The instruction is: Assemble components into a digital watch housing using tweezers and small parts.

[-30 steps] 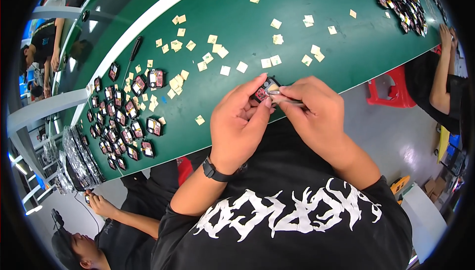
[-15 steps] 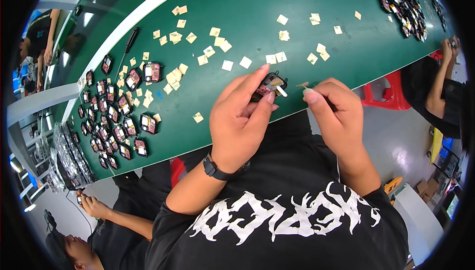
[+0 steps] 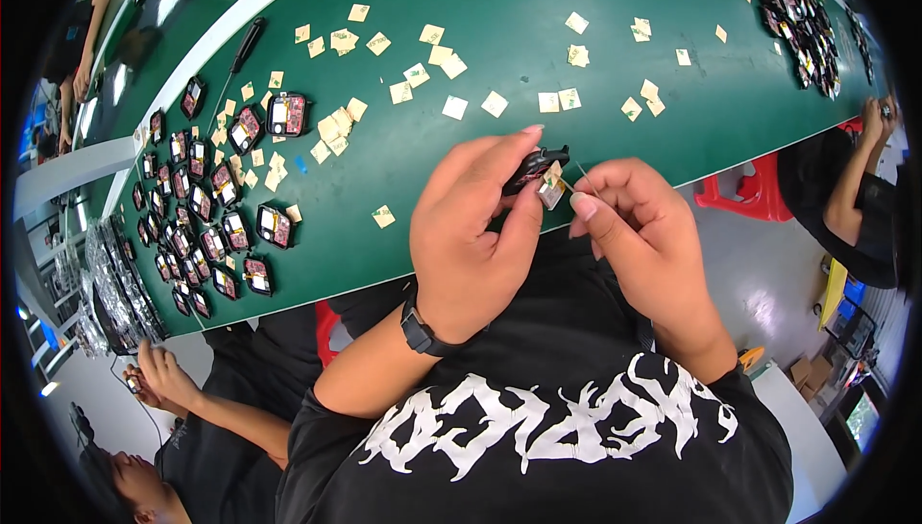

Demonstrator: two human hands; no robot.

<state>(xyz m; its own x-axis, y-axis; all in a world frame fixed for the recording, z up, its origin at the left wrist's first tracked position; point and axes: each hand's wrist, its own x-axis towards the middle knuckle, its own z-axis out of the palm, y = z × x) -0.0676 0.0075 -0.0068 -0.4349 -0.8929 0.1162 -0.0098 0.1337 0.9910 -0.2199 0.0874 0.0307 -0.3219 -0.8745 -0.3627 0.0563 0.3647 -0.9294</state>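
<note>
In my left hand [image 3: 471, 226], closed around its edges, is a small black device housing [image 3: 534, 170], tilted so that only part of its dark red circuit board shows. A small silver block [image 3: 550, 195] with a yellowish patch on it sticks out of the housing beside my left thumb. My right hand [image 3: 639, 226] pinches a thin, flat piece [image 3: 582, 180] between thumb and forefinger. It is seen nearly edge-on, close to the silver block; whether they touch I cannot tell.
Several open black housings with red boards [image 3: 226, 183] crowd the green table [image 3: 480, 5] at left, near a black-handled screwdriver [image 3: 249, 44]. Cream squares [image 3: 399, 92] lie scattered around. More devices [image 3: 792, 29] are piled far right. A co-worker's hands [image 3: 163, 380] are at lower left.
My right hand has moved left, bringing the thin piece up to the device. My left hand has tilted the housing, so its board shows less and the silver block now stands out.
</note>
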